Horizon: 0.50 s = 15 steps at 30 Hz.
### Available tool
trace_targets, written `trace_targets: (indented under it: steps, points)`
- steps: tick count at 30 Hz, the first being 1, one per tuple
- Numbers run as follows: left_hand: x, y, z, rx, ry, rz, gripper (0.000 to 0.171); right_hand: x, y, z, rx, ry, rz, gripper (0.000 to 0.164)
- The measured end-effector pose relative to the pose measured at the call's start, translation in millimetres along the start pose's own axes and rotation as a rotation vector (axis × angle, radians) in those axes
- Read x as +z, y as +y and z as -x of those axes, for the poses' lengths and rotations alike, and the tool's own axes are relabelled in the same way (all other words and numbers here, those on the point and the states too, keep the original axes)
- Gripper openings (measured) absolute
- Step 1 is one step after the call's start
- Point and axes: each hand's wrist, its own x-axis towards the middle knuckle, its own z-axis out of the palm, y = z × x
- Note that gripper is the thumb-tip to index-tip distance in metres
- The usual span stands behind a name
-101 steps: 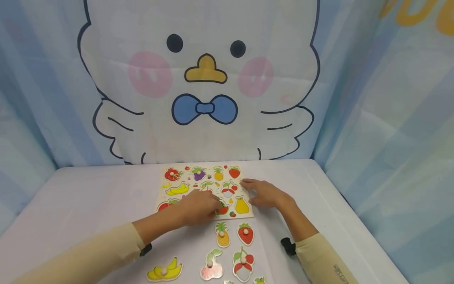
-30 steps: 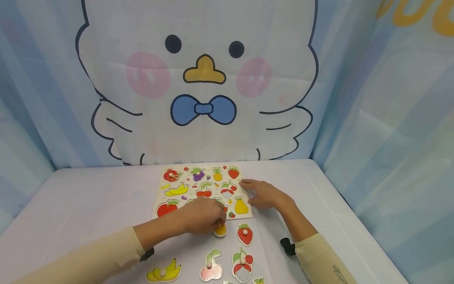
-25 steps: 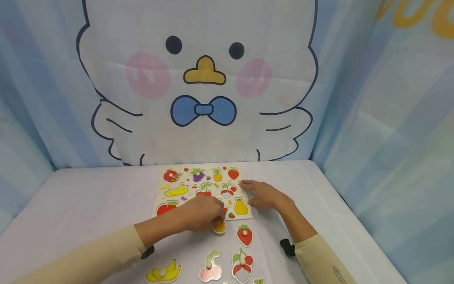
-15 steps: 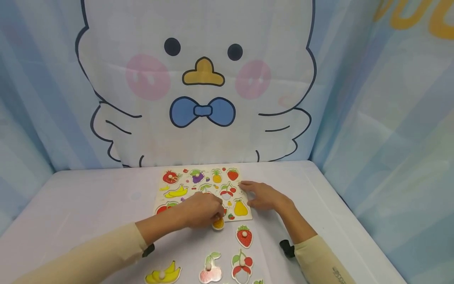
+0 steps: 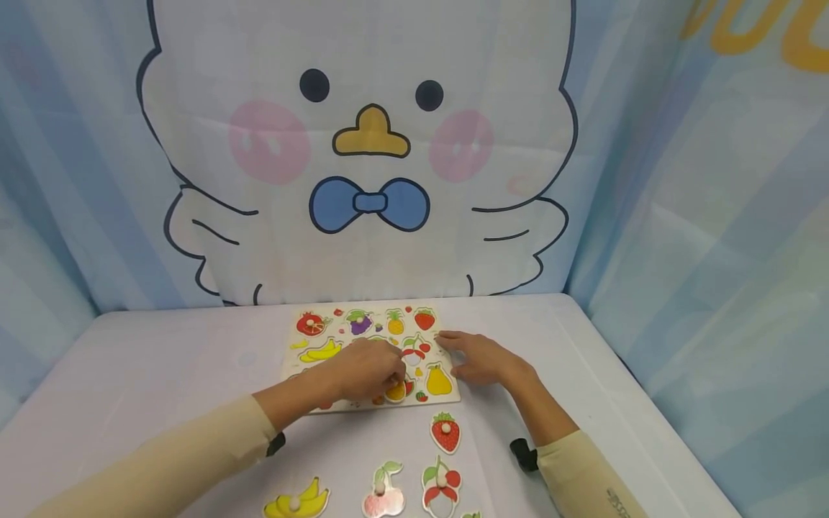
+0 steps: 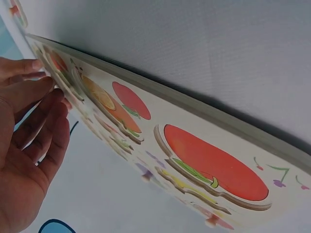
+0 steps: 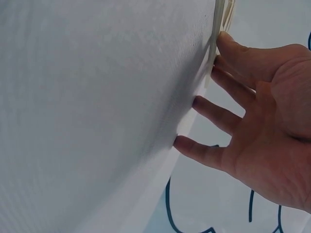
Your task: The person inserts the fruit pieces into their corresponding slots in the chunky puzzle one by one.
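Note:
My left hand (image 5: 370, 368) pinches a pineapple puzzle piece (image 5: 396, 392), its yellow lower end showing below the fingers. It hangs over the front of a fruit puzzle board (image 5: 455, 393), near the printed watermelon; whether it touches the board is unclear. In the left wrist view the fingers (image 6: 57, 127) are bent beside the board's surface, and the piece is hard to make out. My right hand (image 5: 482, 357) touches the board's right edge, fingers spread and fairly straight. A pomegranate piece (image 5: 311, 324) and a grape piece (image 5: 359, 322), both with knobs, sit on the board.
Loose knobbed pieces lie in front of the board: a strawberry (image 5: 445, 434), bananas (image 5: 296, 502), a pink cherry-like fruit (image 5: 383, 496) and a red-and-green one (image 5: 442, 489). Another piece (image 5: 471, 514) is cut off below. A printed curtain (image 5: 372, 259) stands behind the white table (image 5: 181, 360).
My left hand has come down to the pineapple piece in front of the board, gripped it and carried it forward over the board's front edge. The right hand stays at the board's edge.

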Motion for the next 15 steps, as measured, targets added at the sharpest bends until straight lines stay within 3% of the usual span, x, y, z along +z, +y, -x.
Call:
trace_targets:
  steps: [15]
  points:
    - [1.0,-18.1,-18.7,-0.053,0.025,-0.011,0.012,1.0,2.6,-1.1,-0.005,0.003,0.005,0.066]
